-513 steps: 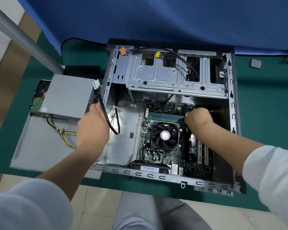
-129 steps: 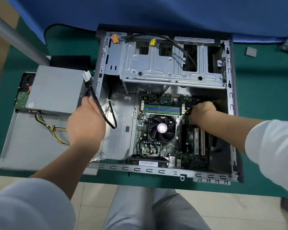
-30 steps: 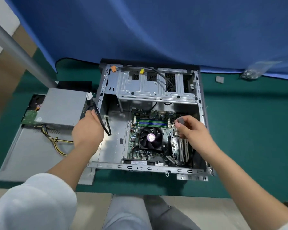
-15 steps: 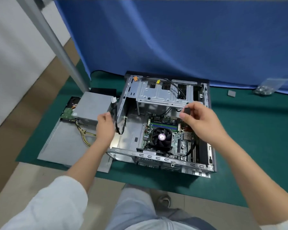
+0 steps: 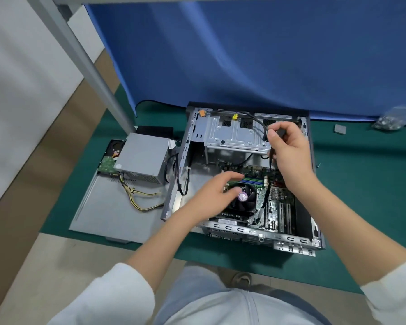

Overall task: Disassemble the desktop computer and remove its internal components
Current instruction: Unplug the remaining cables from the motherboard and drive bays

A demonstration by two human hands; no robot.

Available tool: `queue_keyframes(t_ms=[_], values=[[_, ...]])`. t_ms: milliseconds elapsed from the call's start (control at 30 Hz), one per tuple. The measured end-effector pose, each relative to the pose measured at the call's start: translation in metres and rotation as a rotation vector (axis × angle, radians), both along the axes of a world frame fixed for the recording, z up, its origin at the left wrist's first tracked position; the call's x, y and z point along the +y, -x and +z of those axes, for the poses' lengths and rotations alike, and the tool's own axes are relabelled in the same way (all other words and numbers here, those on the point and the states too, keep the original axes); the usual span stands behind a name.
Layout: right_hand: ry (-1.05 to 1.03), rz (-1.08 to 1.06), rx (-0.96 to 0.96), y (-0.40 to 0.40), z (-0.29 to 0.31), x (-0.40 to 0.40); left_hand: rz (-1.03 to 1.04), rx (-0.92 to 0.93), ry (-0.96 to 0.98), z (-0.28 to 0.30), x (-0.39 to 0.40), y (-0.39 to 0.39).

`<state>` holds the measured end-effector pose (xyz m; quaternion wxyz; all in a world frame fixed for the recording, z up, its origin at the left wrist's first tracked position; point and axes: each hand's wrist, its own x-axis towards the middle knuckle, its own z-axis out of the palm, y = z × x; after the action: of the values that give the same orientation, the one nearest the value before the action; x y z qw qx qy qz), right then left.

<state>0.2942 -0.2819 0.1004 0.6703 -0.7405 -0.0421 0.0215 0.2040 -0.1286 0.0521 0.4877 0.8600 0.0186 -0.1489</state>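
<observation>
1. Left of frame: removed power supply [image 5: 143, 157], grey box with yellow-black leads, on the detached side panel [image 5: 108, 212]; a hard drive [image 5: 108, 158] just beside it.
2. Centre: desktop computer case [image 5: 244, 174], open, lying on the green mat [image 5: 366, 198].
3. Left hand [image 5: 211, 198]: blurred, fingers extended, holding nothing, over the CPU fan [image 5: 246, 198].
4. Right hand [image 5: 288, 151]: pinches a black cable connector [image 5: 278, 132], raised before the drive cage [image 5: 234, 134].
5. Step, as judged: cable unplugged from the motherboard [image 5: 274, 207]. Next calls for freeing its run and setting it aside.
6. Upper right: bag of screws [image 5: 389, 121].
7. Room: blue curtain [image 5: 244, 55] behind; tiled floor [image 5: 45, 266] lower left.
</observation>
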Motion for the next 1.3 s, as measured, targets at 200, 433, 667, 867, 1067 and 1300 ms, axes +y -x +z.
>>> queue_keyframes(t_ms=[200,433,667,867,1067,1300], values=[[0.114,0.049,0.085,-0.021,-0.003,0.003,-0.338,0.362,-0.247,-0.043,-0.031,-0.035],[0.128,0.051,0.121,-0.03,-0.005,-0.015,-0.558,0.644,-0.352,-0.078,-0.052,-0.046],[0.093,0.076,0.236,-0.032,-0.014,-0.023,-0.596,0.589,-0.376,-0.085,-0.052,-0.049],[-0.069,0.019,0.361,-0.037,-0.018,-0.023,-0.529,0.572,-0.295,-0.088,-0.051,-0.043],[-0.226,-0.064,0.509,-0.042,-0.013,-0.02,-0.43,0.641,-0.186,-0.069,-0.036,-0.042],[-0.498,-0.274,0.633,-0.049,-0.006,-0.017,0.396,0.667,0.843,-0.016,0.022,-0.041]])
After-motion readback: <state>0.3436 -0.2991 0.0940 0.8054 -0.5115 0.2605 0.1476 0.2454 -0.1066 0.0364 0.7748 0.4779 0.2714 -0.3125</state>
